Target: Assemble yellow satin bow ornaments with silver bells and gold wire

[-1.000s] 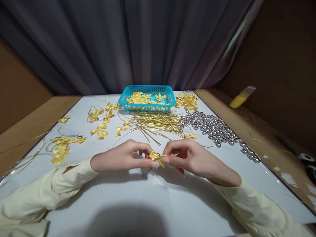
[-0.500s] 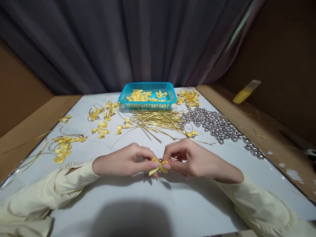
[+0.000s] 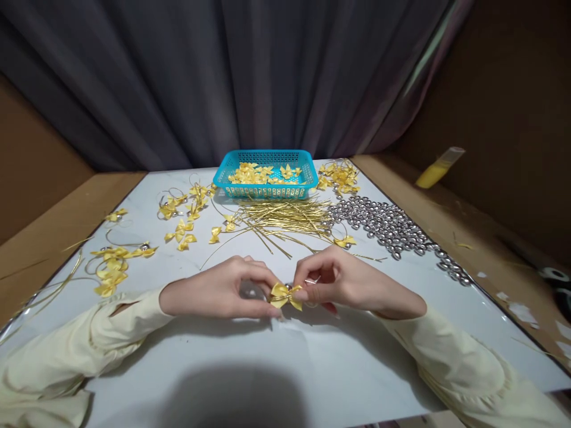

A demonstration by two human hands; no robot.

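Your left hand (image 3: pixel 218 291) and right hand (image 3: pixel 343 282) meet low at desk centre, fingertips pinched shut from either side on one small yellow satin ribbon bow (image 3: pixel 285 295), held just above the white desk (image 3: pixel 285 356) so both wings stay spread. Supplies fan out within reach: turquoise plastic mesh basket of bows (image 3: pixel 266 173) at 12 o'clock, loose gold wire ties (image 3: pixel 285 217) before it, silver metal bells (image 3: pixel 383 223) at 2 o'clock, finished bows on loops (image 3: pixel 111 264) at 9 o'clock.
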